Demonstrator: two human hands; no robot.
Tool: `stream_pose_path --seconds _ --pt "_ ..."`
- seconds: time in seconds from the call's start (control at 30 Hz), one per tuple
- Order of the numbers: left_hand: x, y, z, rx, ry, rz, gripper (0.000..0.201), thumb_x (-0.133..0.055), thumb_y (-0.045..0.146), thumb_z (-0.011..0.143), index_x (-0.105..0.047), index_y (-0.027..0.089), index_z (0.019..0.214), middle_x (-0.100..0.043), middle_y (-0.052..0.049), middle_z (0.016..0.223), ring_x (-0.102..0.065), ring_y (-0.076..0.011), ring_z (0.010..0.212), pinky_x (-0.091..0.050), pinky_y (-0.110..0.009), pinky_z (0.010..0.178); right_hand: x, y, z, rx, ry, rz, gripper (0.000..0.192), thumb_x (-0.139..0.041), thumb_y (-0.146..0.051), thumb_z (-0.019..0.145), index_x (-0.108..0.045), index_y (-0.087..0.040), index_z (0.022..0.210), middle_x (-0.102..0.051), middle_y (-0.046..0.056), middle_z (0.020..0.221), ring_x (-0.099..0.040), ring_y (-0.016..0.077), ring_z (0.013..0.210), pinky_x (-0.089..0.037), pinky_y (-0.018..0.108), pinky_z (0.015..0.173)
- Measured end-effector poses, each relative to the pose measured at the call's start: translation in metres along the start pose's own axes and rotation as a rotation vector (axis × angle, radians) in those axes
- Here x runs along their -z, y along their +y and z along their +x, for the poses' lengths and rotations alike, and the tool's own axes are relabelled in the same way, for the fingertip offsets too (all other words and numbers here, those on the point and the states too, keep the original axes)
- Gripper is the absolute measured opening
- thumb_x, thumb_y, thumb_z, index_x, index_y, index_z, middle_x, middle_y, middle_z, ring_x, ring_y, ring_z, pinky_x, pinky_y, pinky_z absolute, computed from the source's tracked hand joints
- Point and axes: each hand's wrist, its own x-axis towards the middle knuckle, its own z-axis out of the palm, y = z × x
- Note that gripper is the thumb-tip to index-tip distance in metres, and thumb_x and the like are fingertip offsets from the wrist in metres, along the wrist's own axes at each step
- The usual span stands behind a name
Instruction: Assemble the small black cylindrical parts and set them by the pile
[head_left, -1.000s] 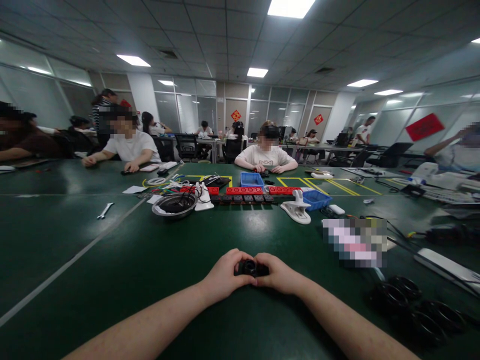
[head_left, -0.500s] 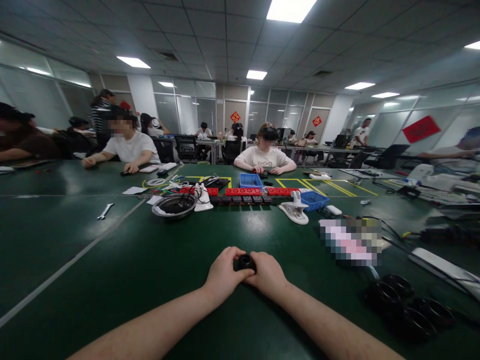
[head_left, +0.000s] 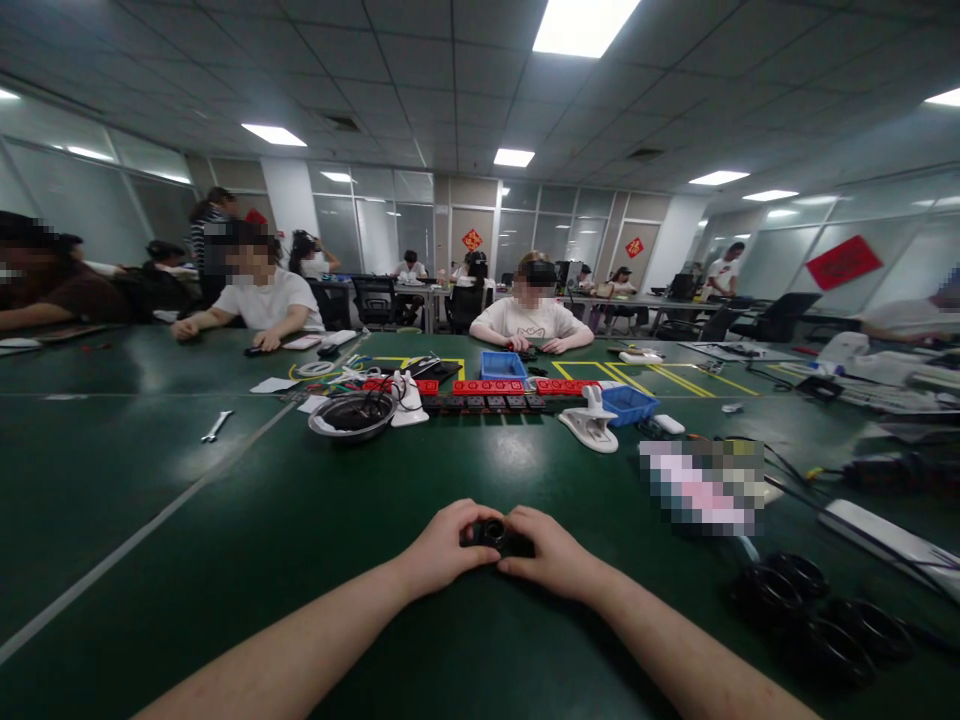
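A small black round part (head_left: 494,533) is gripped between both my hands just above the green table (head_left: 247,560). My left hand (head_left: 442,545) wraps its left side with the fingers curled over the top. My right hand (head_left: 551,550) holds the right side, fingertips meeting the left hand's. Most of the part is hidden by my fingers; only its ring-shaped top shows.
Several black rings (head_left: 817,615) lie at the right front. Farther off stand a metal bowl (head_left: 351,414), white clamps (head_left: 590,425), blue bins (head_left: 630,403), red and black power strips (head_left: 487,387) and a wrench (head_left: 215,426). Other people sit across the table and at both sides.
My hands have turned the black part between them and shifted slightly; its ring face shows again between the fingertips. The view has tilted a little.
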Motion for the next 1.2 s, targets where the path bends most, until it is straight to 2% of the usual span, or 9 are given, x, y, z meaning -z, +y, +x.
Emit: stream_pose_path --seconds 0.33,0.53,0.77,1.07,1.2 --pt "0.0018 0.0014 0.0016 0.014 -0.008 0.015 0.033 -0.062 0.03 0.065 -0.056 0.023 0.096 -0.045 0.002 0.076 -0.042 -0.0114 0.065 -0.034 -0.021 0.058 -0.0054 0.0059 0.0047 -0.005 0.02 0.085 0.018 -0.061 -0.03 0.067 -0.054 -0.016 0.076 -0.051 -0.001 0.072 -0.046 0.0133 0.069 -0.033 0.023 0.062" --pt "-0.0006 0.0009 0.0027 0.018 0.021 0.04 0.033 -0.063 0.032 0.063 -0.057 0.023 0.095 -0.045 0.002 0.075 -0.042 -0.0114 0.064 -0.033 -0.021 0.058 -0.0055 0.0077 0.007 -0.008 0.008 0.12 0.017 -0.061 -0.029 0.067 -0.056 -0.016 0.075 -0.051 -0.001 0.071 -0.046 0.0127 0.068 -0.033 0.023 0.06" --pt "0.0013 0.003 0.0003 -0.006 0.0 0.066 0.037 -0.062 0.034 0.064 -0.056 0.024 0.099 -0.046 0.002 0.077 -0.043 -0.0115 0.065 -0.034 -0.021 0.059 -0.0052 0.0076 0.0071 -0.019 0.003 0.128 0.017 -0.062 -0.029 0.066 -0.056 -0.016 0.075 -0.052 -0.001 0.071 -0.047 0.0131 0.069 -0.034 0.023 0.062" --pt "0.0019 0.0048 -0.0004 0.014 0.002 0.075 0.031 -0.06 0.031 0.067 -0.056 0.025 0.098 -0.048 0.001 0.079 -0.044 -0.0118 0.066 -0.035 -0.022 0.061 -0.0056 0.007 0.0056 -0.009 -0.004 0.131 0.017 -0.062 -0.025 0.066 -0.057 -0.017 0.079 -0.054 0.0 0.076 -0.048 0.014 0.073 -0.035 0.024 0.065" --pt "0.0019 0.0048 0.0002 0.025 0.001 0.064 0.032 -0.061 0.029 0.066 -0.057 0.024 0.097 -0.049 0.002 0.078 -0.044 -0.0117 0.067 -0.035 -0.021 0.06 -0.0063 0.0055 0.0063 -0.06 -0.011 0.141 0.015 -0.062 -0.025 0.065 -0.057 -0.016 0.076 -0.052 -0.001 0.072 -0.047 0.0134 0.07 -0.034 0.023 0.062"
